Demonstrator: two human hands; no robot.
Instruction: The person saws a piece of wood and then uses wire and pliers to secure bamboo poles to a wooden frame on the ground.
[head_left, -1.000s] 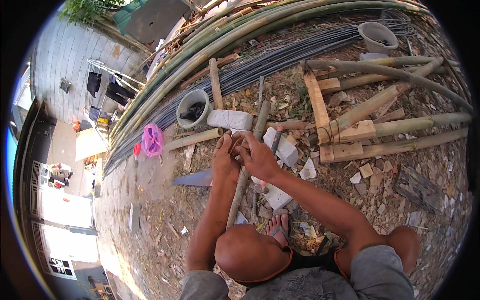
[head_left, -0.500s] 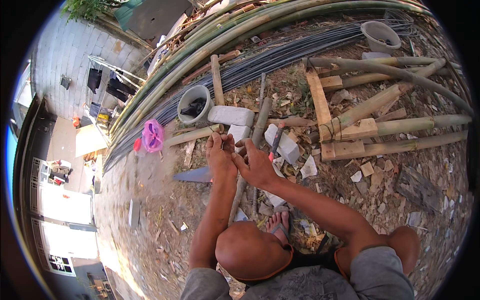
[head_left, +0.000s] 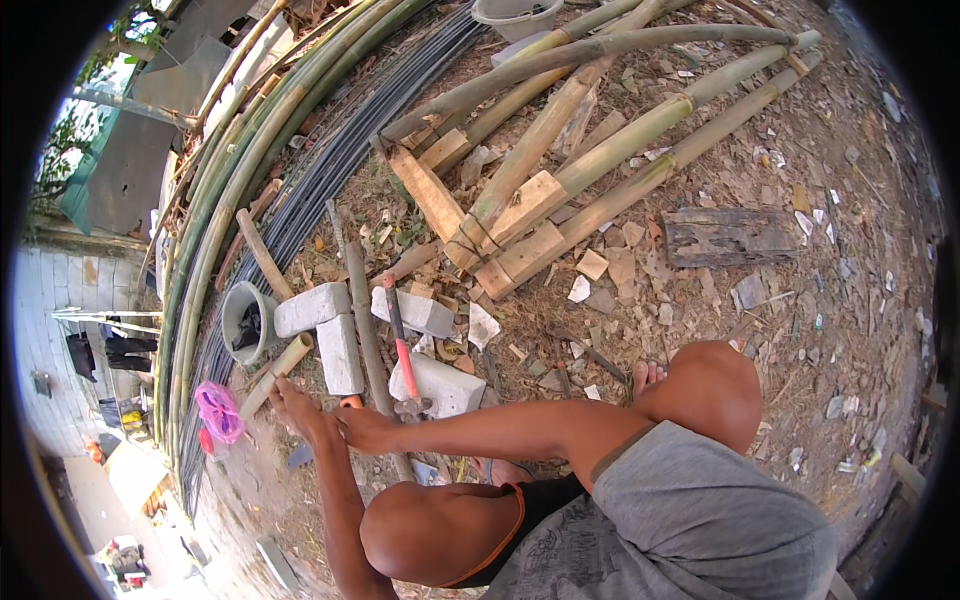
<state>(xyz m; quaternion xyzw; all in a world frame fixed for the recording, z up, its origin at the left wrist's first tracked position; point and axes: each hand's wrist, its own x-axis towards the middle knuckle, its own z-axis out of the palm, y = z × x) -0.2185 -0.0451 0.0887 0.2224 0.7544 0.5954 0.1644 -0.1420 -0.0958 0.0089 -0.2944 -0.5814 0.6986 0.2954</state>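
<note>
My left hand (head_left: 302,408) and my right hand (head_left: 366,430) are close together, low over the ground, with fingers curled in toward each other. Whatever they pinch, if anything, is too small or hidden. Just past my left fingertips lies a cut bamboo piece (head_left: 290,358); I cannot tell whether they touch it. An orange handle end (head_left: 350,401) shows beside my right hand, and a grey-blue saw blade (head_left: 299,457) peeks out below my left wrist. To the right, a tool with a red and black handle (head_left: 403,355) leans across pale blocks (head_left: 436,387).
A grey bucket (head_left: 248,322) with something black inside stands past white blocks (head_left: 340,355). A pink plastic bag (head_left: 219,412) lies left. Long steel bars (head_left: 330,140) and bamboo poles (head_left: 270,120) line the back. A bamboo-and-wood frame (head_left: 520,215) rests at the far right.
My view has swung to the right, so the scene sits further left. Both hands remain together, now lower and beside the bamboo piece. More of the saw is covered by my hands and arms.
</note>
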